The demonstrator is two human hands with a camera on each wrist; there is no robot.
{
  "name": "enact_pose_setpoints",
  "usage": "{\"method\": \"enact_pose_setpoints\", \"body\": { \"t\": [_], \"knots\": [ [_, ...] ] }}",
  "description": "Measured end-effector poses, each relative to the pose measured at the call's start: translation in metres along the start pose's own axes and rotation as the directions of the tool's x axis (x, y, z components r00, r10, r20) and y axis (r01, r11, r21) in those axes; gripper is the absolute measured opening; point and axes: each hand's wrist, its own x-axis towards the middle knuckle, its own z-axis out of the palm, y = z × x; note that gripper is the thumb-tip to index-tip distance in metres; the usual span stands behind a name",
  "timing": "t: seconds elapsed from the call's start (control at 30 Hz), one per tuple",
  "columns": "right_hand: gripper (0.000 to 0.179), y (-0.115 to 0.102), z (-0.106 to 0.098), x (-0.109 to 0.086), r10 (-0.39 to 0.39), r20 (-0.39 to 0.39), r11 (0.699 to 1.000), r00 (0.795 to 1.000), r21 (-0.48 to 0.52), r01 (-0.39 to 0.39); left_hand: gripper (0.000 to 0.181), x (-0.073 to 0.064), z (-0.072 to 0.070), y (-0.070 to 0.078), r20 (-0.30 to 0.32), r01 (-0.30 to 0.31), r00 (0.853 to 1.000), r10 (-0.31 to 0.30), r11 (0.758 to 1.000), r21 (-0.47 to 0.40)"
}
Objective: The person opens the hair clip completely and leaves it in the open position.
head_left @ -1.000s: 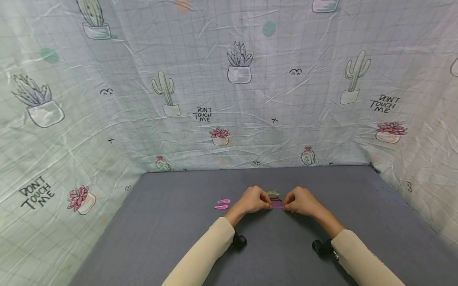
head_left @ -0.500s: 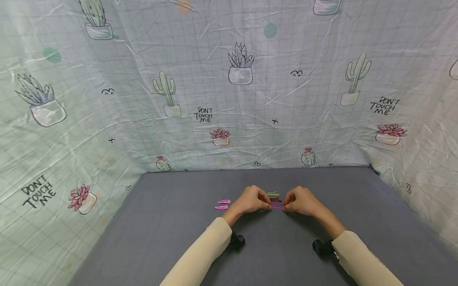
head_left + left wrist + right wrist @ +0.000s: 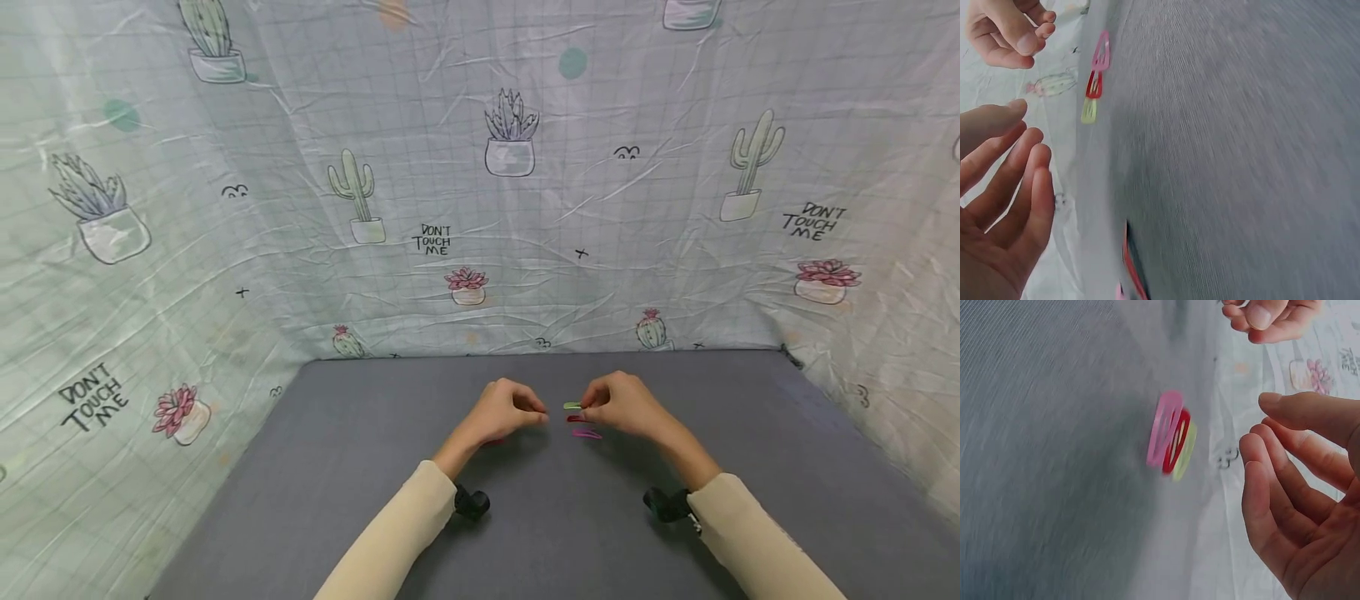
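Three snap hair clips lie in a row on the grey table: a pink hair clip (image 3: 587, 433) nearest, a red hair clip (image 3: 1177, 440) behind it, and a yellow-green hair clip (image 3: 1185, 452) farthest. Above and just right of the row is my right hand (image 3: 628, 406), its fingers loosely bent with a gap before the thumb. My left hand (image 3: 504, 410) hovers left of the row, fingers relaxed and nothing between them. Below it, a dark-edged red clip (image 3: 1134, 262) and the tip of a pink clip (image 3: 1120, 292) show in the left wrist view.
The grey table (image 3: 555, 533) ends at a hanging cactus-print sheet (image 3: 420, 300) at the back and sides. Black wrist cameras sit under both sleeves; the left camera (image 3: 471, 503) is close over the table.
Both hands have let go of the nearest pink hair clip, which lies on the table. My left hand has moved left, covering the pink clips there; my right hand has risen slightly.
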Motion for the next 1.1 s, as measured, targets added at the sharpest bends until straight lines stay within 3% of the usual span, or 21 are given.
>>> {"method": "enact_pose_setpoints", "body": {
  "t": [0.4, 0.53, 0.7, 0.87, 1.1],
  "knots": [
    [0.007, -0.024, 0.033, 0.027, -0.072, 0.021, 0.994, 0.997, 0.081, 0.07, 0.004, -0.037, -0.036, -0.025, -0.081, 0.043, 0.996, -0.047, 0.998, -0.045],
    [0.006, -0.029, 0.047, 0.036, -0.096, 0.044, 0.992, 0.994, 0.09, 0.091, 0.004, -0.047, -0.044, -0.034, -0.109, 0.067, 0.991, -0.076, 0.994, -0.088],
    [0.006, -0.036, 0.065, 0.046, -0.124, 0.085, 0.987, 0.989, 0.111, 0.115, 0.005, -0.056, -0.052, -0.044, -0.139, 0.083, 0.986, -0.091, 0.994, -0.065],
    [0.012, -0.044, 0.08, 0.053, -0.13, 0.12, 0.984, 0.984, 0.135, 0.113, 0.007, -0.062, -0.056, -0.052, -0.138, 0.119, 0.983, -0.124, 0.992, -0.044],
    [0.009, -0.044, 0.096, 0.059, -0.074, 0.155, 0.988, 0.985, 0.144, 0.051, 0.008, -0.065, -0.057, -0.062, -0.101, 0.149, 0.983, -0.152, 0.988, -0.038]
  ]
}}
